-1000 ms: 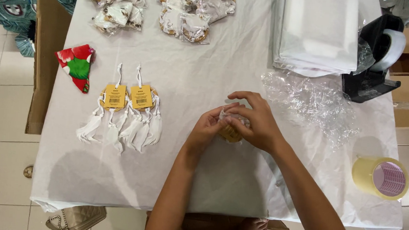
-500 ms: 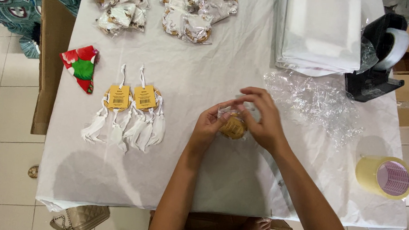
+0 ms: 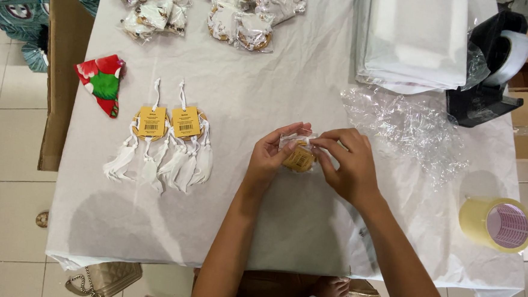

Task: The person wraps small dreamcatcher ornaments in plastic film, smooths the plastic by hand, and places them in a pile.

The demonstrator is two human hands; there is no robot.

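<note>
**Both hands pinch a small wrapped ornament at the middle of the table**

Nearest the camera, two bare forearms rise from the lower edge and converge over the white-covered table (image 3: 308, 229). The left hand (image 3: 269, 158) and the right hand (image 3: 350, 165) meet around a small round tan ornament (image 3: 299, 159) in a clear film wrapper, held just above the cloth at mid-table. Both hands are closed in a pinch on it: the left one grips its left side with thumb and fingers, and the right one curls over the top and right side, fingertips on the film's upper edge. Judging by that grip, the piece is held from two sides so that the thin wrapper stays taut while it is being worked.

To the left lie two finished ornaments (image 3: 168, 143), side by side, yellow tags up and white feathers trailing toward the camera, seemingly set aside in a neat row. On the right, near the table edge, stands a roll of yellowish tape (image 3: 496, 224).

Farther off, crumpled clear film (image 3: 406, 129) lies within easy reach of the right hand. Beyond it sit a stack of white sheets (image 3: 414, 42) and a black tape dispenser (image 3: 491, 70). A red and green fabric piece (image 3: 102, 83) lies at far left, and bagged ornaments (image 3: 208, 10) crowd the far edge.
</note>
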